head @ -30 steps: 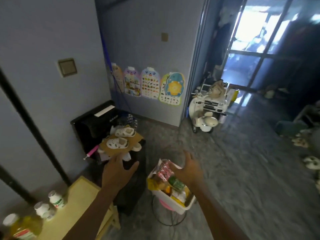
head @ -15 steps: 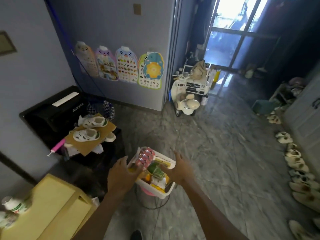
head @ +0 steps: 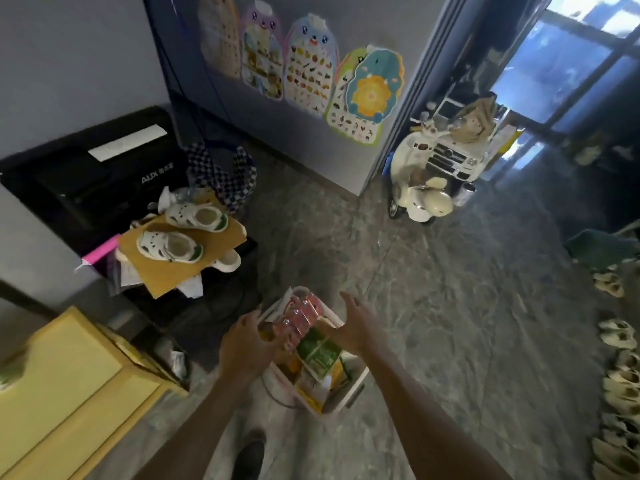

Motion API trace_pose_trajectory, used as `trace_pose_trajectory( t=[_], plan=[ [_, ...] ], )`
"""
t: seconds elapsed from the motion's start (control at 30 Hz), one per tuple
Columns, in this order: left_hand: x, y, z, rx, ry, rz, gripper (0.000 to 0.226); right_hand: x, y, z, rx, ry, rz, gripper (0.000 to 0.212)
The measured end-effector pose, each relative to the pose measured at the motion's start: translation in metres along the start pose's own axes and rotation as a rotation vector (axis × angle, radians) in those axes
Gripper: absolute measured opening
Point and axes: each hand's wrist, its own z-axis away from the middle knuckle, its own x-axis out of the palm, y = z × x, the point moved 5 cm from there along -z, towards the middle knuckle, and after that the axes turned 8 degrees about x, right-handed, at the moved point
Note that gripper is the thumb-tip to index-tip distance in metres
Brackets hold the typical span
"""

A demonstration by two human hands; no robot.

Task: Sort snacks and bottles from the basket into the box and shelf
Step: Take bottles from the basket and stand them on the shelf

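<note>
The left hand drops to the left rim of the basket, beside the pink bottle pack; the right hand, fingers spread, lowers over the green packet.

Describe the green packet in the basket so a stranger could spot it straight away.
Right of the yellow cabinet stands a white basket. Inside it, beside the pink bottle pack, lies the green packet. It is the only green item there.

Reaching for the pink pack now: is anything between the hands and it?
Nothing visible. The pink pack lies on top in the basket, with the left hand at its left side and the right hand open just right of it.
</note>
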Motion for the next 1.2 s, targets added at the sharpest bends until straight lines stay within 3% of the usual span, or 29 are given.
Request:
trace_pose_trajectory(
  t=[0.23, 0.4, 0.57, 0.73, 0.83, 0.97, 1.1, 1.2],
  plan=[
    [0.037, -0.021, -0.031, -0.235, 0.128, 0.009, 0.109, 0.001, -0.006, -0.077, -0.207, -0.14, 0.054, 0.084],
    [0.097, -0.029, -0.038, -0.371, 0.229, 0.059, 0.088, 0.012, 0.005, -0.142, -0.408, -0.279, 0.032, 0.085],
    [0.162, -0.024, -0.054, -0.549, 0.229, 0.153, 0.102, 0.067, 0.029, -0.213, -0.583, -0.361, 0.035, 0.1],
    [0.224, -0.065, -0.087, -0.628, 0.251, 0.21, 0.107, 0.152, 0.041, -0.279, -0.67, -0.455, 0.045, 0.089],
    [0.248, -0.081, -0.104, -0.593, 0.283, 0.175, 0.093, 0.19, 0.037, -0.301, -0.756, -0.436, -0.027, 0.089],
    [0.271, -0.086, -0.114, -0.535, 0.347, 0.196, 0.074, 0.226, 0.037, -0.316, -0.824, -0.254, -0.065, 0.088],
    [0.288, -0.09, -0.111, -0.503, 0.448, 0.322, 0.067, 0.252, 0.049, -0.323, -0.732, -0.216, 0.048, 0.099],
    [0.291, -0.09, -0.107, -0.478, 0.512, 0.394, 0.072, 0.258, 0.056, -0.32, -0.701, -0.215, 0.009, 0.088]
  ],
)
